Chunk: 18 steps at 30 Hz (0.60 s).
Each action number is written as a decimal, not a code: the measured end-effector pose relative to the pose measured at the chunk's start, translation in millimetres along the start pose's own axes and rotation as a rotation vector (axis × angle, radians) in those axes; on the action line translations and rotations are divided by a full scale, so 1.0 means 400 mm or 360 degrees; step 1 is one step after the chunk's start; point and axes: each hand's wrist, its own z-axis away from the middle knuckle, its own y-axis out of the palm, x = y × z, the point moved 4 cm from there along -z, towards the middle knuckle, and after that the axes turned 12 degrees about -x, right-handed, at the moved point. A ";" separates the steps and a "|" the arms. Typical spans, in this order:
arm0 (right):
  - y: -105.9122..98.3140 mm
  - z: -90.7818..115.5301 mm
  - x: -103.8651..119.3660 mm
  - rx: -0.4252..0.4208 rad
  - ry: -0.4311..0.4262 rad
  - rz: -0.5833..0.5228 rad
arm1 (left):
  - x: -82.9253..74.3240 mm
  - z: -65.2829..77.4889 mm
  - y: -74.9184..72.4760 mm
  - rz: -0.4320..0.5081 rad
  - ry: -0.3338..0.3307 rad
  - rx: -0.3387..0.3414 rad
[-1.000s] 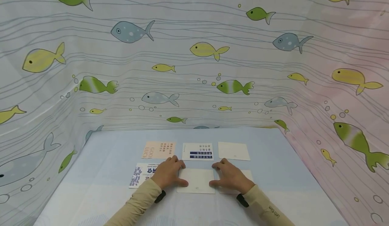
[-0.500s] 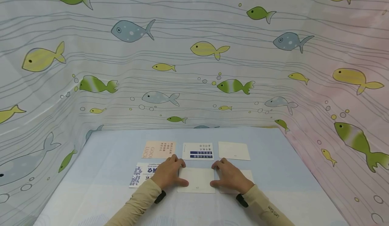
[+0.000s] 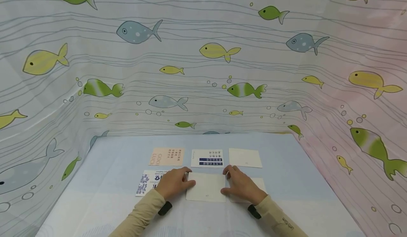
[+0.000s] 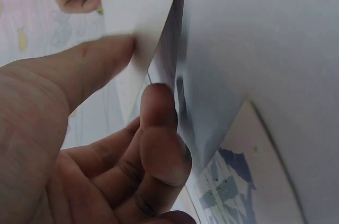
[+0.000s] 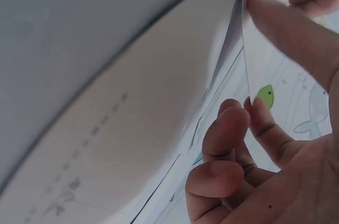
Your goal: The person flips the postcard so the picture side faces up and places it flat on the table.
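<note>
A blank white card [image 3: 206, 189] in the middle of the front row is pinched at both sides. My left hand [image 3: 173, 184] holds its left edge, thumb on the upper face and fingers behind. My right hand [image 3: 244, 186] grips the right edge, its index finger at the far corner. In the left wrist view the card [image 4: 145, 7] stands raised from the tabletop. The right wrist view shows the card [image 5: 259, 60] tilted, too. Beside my left hand lies a blue-patterned card [image 3: 147, 184], partly covered; another pale card [image 3: 260, 184] lies partly under my right hand.
Behind the hands lies a row of cards: a peach one [image 3: 165, 157], a white one with dark blue bars [image 3: 207, 155] and a blank one [image 3: 245, 158]. A pale cloth covers the table [image 3: 305, 201]. A fish-print curtain [image 3: 203, 74] surrounds its back and sides.
The card in the middle has been lifted, its far edge higher than before. My left hand has shifted, its thumb moving up along the card. The other cards have stayed put.
</note>
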 end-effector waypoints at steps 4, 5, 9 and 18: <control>-0.009 0.002 0.004 -0.0016 -0.0018 -0.0061 | -0.006 0.003 -0.011 0.0058 -0.0006 -0.0026; -0.012 0.002 0.004 -0.0018 -0.0018 -0.0080 | -0.008 0.003 -0.013 0.0069 -0.0014 -0.0025; -0.023 0.006 0.000 -0.0032 0.0007 -0.0159 | -0.013 0.005 -0.018 0.0088 -0.0033 -0.0035; -0.030 0.007 -0.012 0.0010 0.0050 -0.0330 | -0.015 0.003 -0.015 0.0146 -0.0042 -0.0052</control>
